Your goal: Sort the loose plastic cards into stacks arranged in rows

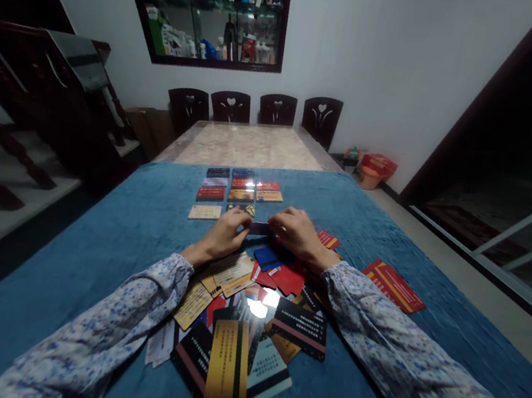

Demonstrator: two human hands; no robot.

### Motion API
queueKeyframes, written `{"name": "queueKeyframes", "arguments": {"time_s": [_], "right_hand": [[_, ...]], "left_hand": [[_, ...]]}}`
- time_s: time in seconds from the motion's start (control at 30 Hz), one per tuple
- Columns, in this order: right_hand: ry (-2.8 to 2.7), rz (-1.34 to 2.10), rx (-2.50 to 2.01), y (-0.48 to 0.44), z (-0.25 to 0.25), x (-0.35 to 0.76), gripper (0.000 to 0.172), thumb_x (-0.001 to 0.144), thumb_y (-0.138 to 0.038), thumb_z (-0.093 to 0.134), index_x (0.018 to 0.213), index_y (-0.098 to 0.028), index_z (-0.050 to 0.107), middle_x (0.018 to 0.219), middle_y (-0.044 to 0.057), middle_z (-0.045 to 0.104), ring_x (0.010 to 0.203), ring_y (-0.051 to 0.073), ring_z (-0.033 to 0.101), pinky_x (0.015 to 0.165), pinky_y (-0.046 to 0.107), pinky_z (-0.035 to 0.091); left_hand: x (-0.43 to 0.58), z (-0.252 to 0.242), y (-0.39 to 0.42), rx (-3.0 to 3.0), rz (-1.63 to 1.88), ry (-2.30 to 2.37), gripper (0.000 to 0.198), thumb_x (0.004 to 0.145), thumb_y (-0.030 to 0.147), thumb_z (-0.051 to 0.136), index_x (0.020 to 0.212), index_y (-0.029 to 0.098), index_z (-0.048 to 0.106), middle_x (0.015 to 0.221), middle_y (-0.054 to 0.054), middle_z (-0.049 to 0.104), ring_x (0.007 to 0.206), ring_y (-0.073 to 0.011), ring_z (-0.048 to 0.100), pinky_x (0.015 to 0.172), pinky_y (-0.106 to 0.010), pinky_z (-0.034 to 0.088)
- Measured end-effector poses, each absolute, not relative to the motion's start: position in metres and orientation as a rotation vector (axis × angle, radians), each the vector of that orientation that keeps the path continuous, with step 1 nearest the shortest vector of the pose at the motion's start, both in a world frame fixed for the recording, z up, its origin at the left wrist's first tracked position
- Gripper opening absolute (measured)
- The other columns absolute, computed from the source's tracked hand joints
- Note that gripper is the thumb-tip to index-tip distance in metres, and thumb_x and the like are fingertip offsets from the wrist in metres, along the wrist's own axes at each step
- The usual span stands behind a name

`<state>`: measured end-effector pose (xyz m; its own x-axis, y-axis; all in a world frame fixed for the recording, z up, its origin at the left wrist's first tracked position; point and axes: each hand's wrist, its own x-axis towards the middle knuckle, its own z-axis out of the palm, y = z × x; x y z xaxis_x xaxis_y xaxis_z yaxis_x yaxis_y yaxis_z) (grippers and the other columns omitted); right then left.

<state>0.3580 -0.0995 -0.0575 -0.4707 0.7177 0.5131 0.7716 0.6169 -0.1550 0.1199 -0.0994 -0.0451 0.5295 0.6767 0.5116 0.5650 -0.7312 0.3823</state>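
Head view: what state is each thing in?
Left hand: pinching one end of held card.
Right hand: pinching the other end.
Held card: seen nearly edge-on.
Near cards: loose, overlapping heap.
Far cards: laid out in columns.
Blue cloth: spread out, slightly wrinkled.
Table: partly covered.
Chairs: upright.

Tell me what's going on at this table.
A person's left hand and right hand together hold a thin card, seen nearly edge-on, above a blue cloth. Just beyond, neat columns of cards are laid out. Closer to the person lies a messy, overlapping pile of cards, with red cards off to the right.
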Motion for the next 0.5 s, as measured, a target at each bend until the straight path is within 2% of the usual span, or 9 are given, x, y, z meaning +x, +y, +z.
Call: {"name": "queueKeyframes", "arguments": {"time_s": [0.33, 0.5], "right_hand": [[-2.307, -0.199, -1.215, -0.101, -0.062, 0.345, 0.02, 0.094, -0.017, 0.061, 0.11, -0.023, 0.071, 0.099, 0.009, 0.077, 0.097, 0.025, 0.059, 0.081, 0.035, 0.037], [-2.272, -0.215, -1.24, -0.102, -0.067, 0.344, 0.021, 0.094, -0.014, 0.059, 0.111, -0.022, 0.069, 0.103, 0.009, 0.077, 0.094, 0.025, 0.059, 0.078, 0.035, 0.037]], "left_hand": [[0.105, -0.06, -0.101, 2.532, 0.959, 1.201, 0.01, 0.083, 0.012, 0.059, 0.09, 0.018, 0.063, 0.09, -0.004, 0.065, 0.087, -0.0199, 0.062, 0.085, -0.034, 0.054], [0.103, -0.068, -0.099, 2.492, 0.978, 1.24, 0.022, 0.083, 0.012, 0.059, 0.104, 0.018, 0.062, 0.093, -0.005, 0.066, 0.087, -0.02, 0.063, 0.085, -0.036, 0.054]]}}
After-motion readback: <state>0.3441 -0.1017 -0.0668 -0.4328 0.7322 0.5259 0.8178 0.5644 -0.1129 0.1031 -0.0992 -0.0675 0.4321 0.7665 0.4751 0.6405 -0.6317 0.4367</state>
